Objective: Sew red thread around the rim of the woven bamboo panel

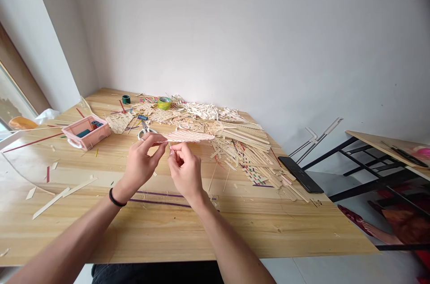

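A flat woven piece (191,135), pale with pinkish lines, is held up edge-on over the table. My left hand (141,161), with a black band at the wrist, pinches its left edge between thumb and fingers. Close beside it, my right hand (186,169) is closed, thumb against forefinger, on a thin pale strip end just below that edge. Whether the strip belongs to the weave I cannot tell. White-handled scissors (145,131) lie just beyond my left hand. Purple strips (161,202) lie on the table beneath my hands.
A pink basket (88,138) with dark thread spools stands at the left. Yellow-green tape (164,103) and a dark green roll (126,99) sit farther back. Heaps of pale strips (248,136) cover the right side. A black phone (300,174) lies near the right edge.
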The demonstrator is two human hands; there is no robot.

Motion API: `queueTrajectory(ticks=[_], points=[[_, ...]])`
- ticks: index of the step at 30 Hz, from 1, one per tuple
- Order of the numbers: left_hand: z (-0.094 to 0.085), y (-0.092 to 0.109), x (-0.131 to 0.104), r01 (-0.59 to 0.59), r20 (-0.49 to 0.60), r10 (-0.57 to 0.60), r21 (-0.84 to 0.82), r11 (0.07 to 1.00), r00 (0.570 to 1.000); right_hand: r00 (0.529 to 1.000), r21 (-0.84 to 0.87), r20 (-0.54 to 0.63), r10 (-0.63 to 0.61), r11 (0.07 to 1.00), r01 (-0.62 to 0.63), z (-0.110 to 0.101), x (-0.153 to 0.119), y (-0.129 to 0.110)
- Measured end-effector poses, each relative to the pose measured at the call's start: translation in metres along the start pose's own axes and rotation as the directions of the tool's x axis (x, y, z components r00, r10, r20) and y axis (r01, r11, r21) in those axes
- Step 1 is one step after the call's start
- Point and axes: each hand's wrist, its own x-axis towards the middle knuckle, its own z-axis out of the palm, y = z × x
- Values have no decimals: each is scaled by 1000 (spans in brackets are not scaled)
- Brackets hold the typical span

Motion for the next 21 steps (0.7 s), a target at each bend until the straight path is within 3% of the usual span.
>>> queueTrajectory(ticks=[21], points=[[-1,3,0,29,21,-28,-28,999,999,999,-15,22,37,999,-36,1,-2,3]])
